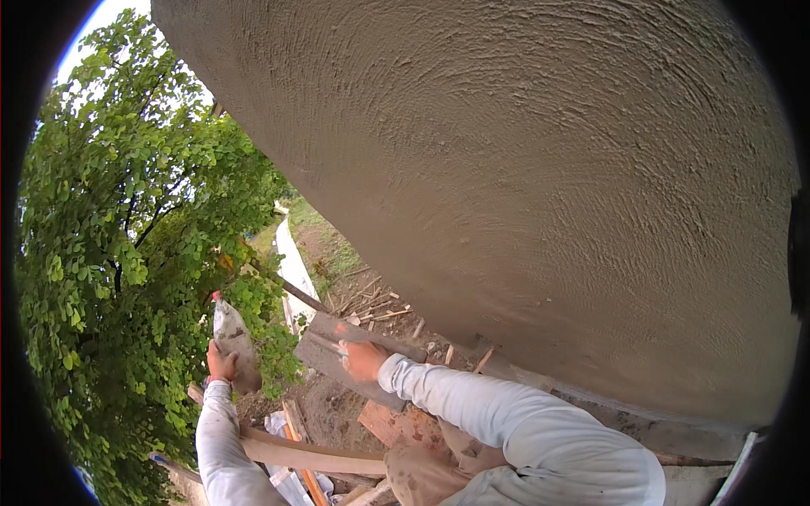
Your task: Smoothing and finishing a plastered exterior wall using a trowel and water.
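The right grip [364, 361] is closed around the handle [324, 341] of a rectangular plastering float [323, 362], held near the centre of the frame, below the wall's slanting edge. The float looks stiff and fairly light, its flat blade likely awkward to pinch, so the handle seems the surest hold. At left of centre, the left grip [222, 364] clasps a smeared plastic bottle [240, 341] around its side, red cap [216, 296] upward; it probably squeezes easily and could slip if wet, and its fill cannot be told. Leafy branches [118, 211] crowd the bottle at left. A wooden rail [312, 454] crosses the lower middle, scrap sticks [375, 308] litter the ground beyond, and the rough-plastered wall [523, 169] blocks the upper right.
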`<action>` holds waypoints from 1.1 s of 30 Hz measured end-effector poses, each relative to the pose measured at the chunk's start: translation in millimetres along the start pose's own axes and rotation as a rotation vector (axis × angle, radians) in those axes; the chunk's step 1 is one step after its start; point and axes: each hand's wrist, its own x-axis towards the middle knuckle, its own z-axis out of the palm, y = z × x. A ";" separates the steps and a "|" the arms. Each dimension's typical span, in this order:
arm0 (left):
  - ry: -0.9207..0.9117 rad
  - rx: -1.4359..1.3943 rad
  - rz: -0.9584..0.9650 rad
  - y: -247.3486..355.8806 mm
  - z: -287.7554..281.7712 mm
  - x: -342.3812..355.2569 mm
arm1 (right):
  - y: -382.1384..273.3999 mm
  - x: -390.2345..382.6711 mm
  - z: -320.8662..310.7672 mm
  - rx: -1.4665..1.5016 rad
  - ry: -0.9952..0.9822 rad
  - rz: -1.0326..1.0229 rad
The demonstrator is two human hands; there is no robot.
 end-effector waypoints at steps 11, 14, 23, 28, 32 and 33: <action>0.076 -0.178 -0.060 45.1 -4.7 -18.1 | -19.7 7.8 -70.5 -0.533 -0.034 0.014; 0.087 -0.250 -0.065 52.7 -8.5 -15.0 | -42.9 44.9 -117.2 -0.829 -0.132 0.080; 0.101 -0.291 0.036 62.4 5.2 -5.8 | -87.5 88.3 -203.3 -1.240 0.140 0.125; 0.125 -0.340 0.104 66.6 4.9 1.3 | -137.1 75.6 -244.2 -1.327 0.376 0.068; 0.179 -0.369 0.156 70.6 4.8 3.5 | -170.0 53.0 -276.6 -1.358 0.505 0.048; 0.222 -0.336 0.159 72.9 4.1 5.5 | -176.5 45.3 -285.3 -1.374 0.545 0.052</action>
